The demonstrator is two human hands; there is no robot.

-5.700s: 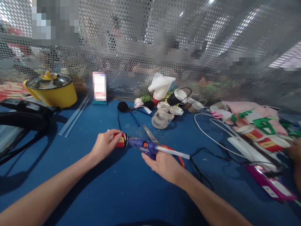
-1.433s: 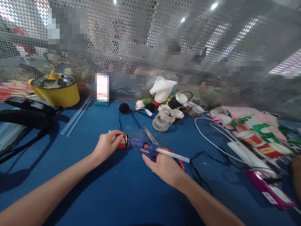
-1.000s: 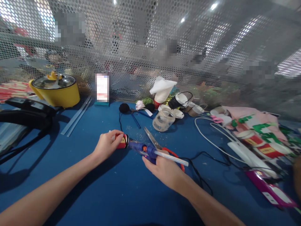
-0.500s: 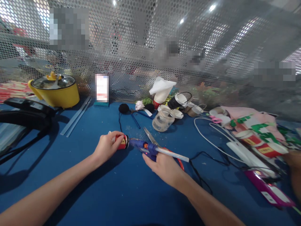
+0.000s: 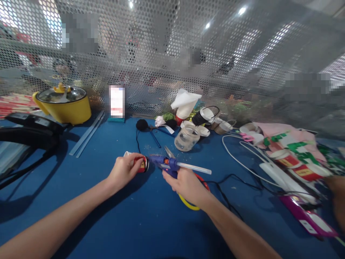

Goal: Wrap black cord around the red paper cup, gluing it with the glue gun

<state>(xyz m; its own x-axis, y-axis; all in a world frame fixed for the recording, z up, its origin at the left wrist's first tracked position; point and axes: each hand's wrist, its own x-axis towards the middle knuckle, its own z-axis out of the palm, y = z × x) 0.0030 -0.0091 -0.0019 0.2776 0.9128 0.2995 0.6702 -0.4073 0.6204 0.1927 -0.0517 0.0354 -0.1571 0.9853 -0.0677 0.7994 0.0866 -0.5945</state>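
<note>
My left hand (image 5: pixel 126 170) grips a small red and white paper cup (image 5: pixel 142 165) lying on its side, with black yarn around its rim. The yarn runs back to a black ball (image 5: pixel 142 125). My right hand (image 5: pixel 186 183) is closed around a blue glue gun (image 5: pixel 164 162), whose clear glue stick juts out to the right. The gun's nozzle points left at the cup, a small gap from its rim. Under the gun and my right hand lies a pair of scissors (image 5: pixel 192 206) with red and yellow handles, partly hidden.
A clear plastic jar (image 5: pixel 187 138), yarn and wrapped cups stand behind. The yellow pot (image 5: pixel 67 108), clear sticks (image 5: pixel 87 135) and a phone (image 5: pixel 116 101) are at left. Cables, a purple power strip (image 5: pixel 307 216) and another person's hand (image 5: pixel 338 194) are at right.
The glue gun has shifted slightly left and up with my right hand, and its stick has swung up. More of the scissors' yellow handle shows. The cup has tilted slightly in my left hand.
</note>
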